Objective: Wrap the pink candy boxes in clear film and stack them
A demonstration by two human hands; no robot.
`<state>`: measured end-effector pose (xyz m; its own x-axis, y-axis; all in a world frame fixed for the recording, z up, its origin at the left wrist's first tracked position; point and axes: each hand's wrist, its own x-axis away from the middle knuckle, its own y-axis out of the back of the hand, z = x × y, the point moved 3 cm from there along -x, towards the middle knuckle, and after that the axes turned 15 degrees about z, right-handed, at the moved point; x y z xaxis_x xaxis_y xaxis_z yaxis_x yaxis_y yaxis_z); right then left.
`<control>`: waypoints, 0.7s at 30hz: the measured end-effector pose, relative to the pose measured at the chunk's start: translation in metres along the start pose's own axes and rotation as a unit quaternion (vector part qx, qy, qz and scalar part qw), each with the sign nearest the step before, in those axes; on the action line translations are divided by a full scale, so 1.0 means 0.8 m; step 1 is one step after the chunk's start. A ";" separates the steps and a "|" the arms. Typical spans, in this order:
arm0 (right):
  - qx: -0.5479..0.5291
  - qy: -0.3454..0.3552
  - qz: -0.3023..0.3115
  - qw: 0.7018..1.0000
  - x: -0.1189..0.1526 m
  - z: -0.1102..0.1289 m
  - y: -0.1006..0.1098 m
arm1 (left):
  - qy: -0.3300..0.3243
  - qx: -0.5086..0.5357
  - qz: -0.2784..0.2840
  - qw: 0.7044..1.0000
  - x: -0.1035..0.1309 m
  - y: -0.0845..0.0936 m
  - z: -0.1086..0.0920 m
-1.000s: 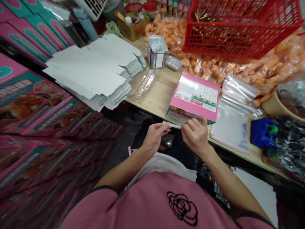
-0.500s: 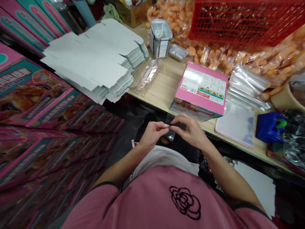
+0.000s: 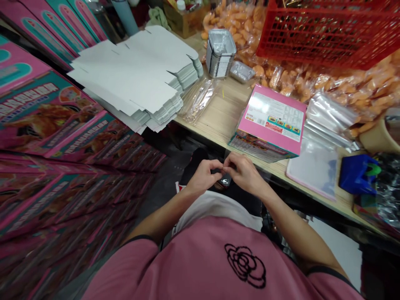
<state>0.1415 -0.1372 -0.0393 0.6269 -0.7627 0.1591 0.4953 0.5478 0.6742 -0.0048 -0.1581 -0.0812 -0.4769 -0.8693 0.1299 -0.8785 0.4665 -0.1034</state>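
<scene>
Our left hand point(image 3: 204, 177) and right hand point(image 3: 245, 175) have come together below the table point(image 3: 218, 121) edge at frame centre, both now pinching a small clear strip point(image 3: 224, 180), away from the pink box point(image 3: 268, 125).

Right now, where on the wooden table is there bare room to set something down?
One bare strip of wooden table lies between the clear plastic sleeves and the pink printed carton. Crowded elsewhere: white flat cardboard stack left, stacked foil trays behind, clear bags right.

probably packing workshop, stacked pink cartons point(image 3: 46, 121), flat boxes point(image 3: 134, 79)
</scene>
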 end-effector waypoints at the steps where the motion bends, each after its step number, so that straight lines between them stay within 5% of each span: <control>1: 0.011 0.015 -0.016 1.000 0.002 0.000 -0.001 | -0.007 -0.003 -0.016 1.000 -0.002 0.005 0.001; 4: 0.035 0.056 -0.054 0.996 0.006 -0.002 -0.003 | -0.063 -0.011 -0.043 0.997 -0.018 0.023 0.002; 9: 0.061 0.076 -0.082 0.992 0.008 -0.003 0.000 | -0.123 -0.054 0.119 0.984 -0.061 0.034 -0.006; 14: 0.021 0.098 -0.072 0.992 0.037 0.022 0.010 | -0.139 -0.115 0.099 0.979 -0.075 0.045 -0.013; 18: -0.217 0.065 -0.067 0.972 0.150 -0.010 0.008 | -0.143 -0.131 0.083 0.977 -0.074 0.051 -0.016; 21: -0.361 -0.069 -0.281 0.886 0.292 -0.091 -0.018 | -0.153 -0.174 0.073 0.970 -0.071 0.050 -0.019</control>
<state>0.3248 -0.2981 -0.0644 0.1047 -0.9924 0.0648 0.9932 0.1077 0.0444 -0.0138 -0.0877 -0.0778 -0.6128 -0.7730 -0.1645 -0.7842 0.5689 0.2477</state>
